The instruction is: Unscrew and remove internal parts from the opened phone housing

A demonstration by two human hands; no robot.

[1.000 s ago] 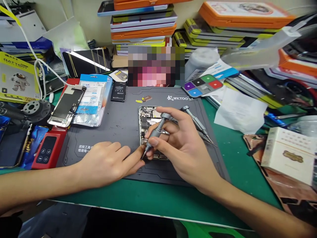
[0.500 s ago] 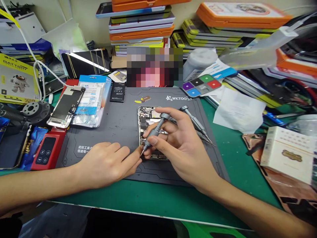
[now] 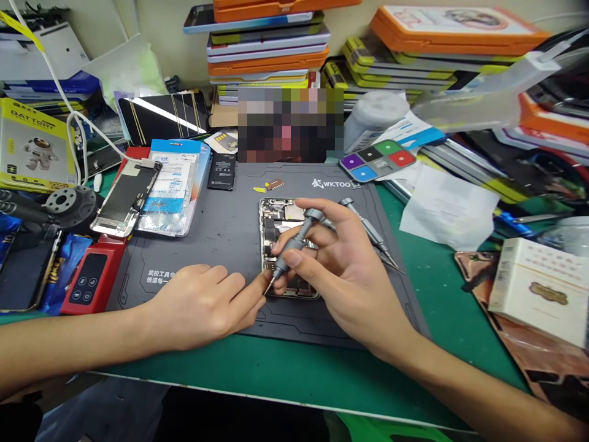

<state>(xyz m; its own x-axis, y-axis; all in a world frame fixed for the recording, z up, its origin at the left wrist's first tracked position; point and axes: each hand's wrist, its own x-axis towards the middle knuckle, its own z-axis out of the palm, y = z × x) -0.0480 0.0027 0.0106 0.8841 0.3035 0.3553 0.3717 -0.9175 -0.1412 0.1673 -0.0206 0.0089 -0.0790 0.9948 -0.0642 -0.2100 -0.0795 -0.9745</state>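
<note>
My right hand (image 3: 345, 261) grips a grey precision screwdriver (image 3: 301, 235), tilted with its thin bit pointing down and left. Beneath it lies an opened phone (image 3: 271, 224) with its inner parts bare, partly hidden by that hand. My left hand (image 3: 207, 301) is curled at the phone's lower left corner, its index finger and thumb close together beside the bit. Whatever sits between those fingertips is too small to make out. To the right of the phone, more grey screwdrivers (image 3: 372, 228) rest on the dark work mat (image 3: 221, 227).
Left of the mat's middle are a detached phone screen (image 3: 126, 199), a blue-white packet (image 3: 168, 212), a black battery (image 3: 223, 172) and a red device (image 3: 92, 276). Small copper-coloured pieces (image 3: 275, 184) lie behind the phone. At right are a white tissue (image 3: 446, 209) and a white box (image 3: 538, 291).
The whole view has shifted slightly, so things appear a little further right. Both hands keep nearly the same pose, with the screwdriver bit still at the left fingertips.
</note>
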